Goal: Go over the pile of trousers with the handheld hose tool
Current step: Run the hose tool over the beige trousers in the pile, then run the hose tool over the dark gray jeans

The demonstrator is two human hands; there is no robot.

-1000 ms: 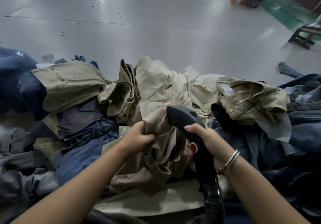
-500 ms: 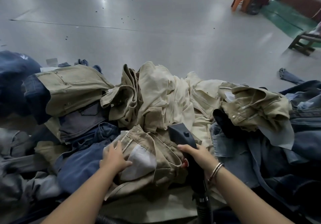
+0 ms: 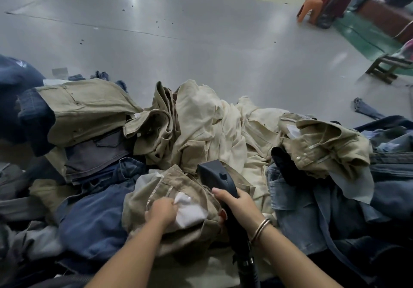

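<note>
Your left hand [image 3: 161, 212] fingers pinch the white pocket lining [image 3: 190, 209] of soft, floppy khaki trousers [image 3: 178, 189]; your right hand [image 3: 240, 205] fingers wrap the rigid hose tool [image 3: 220, 177], so hold cloth by its thick waistband.

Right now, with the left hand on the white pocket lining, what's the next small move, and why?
Probably bring the hose tool head across onto the white lining. The left hand pinches that lining, exposed on the khaki trousers, while the right hand grips the tool's handle with the head resting just beside it, so the lining looks like the next patch to go over.
</note>
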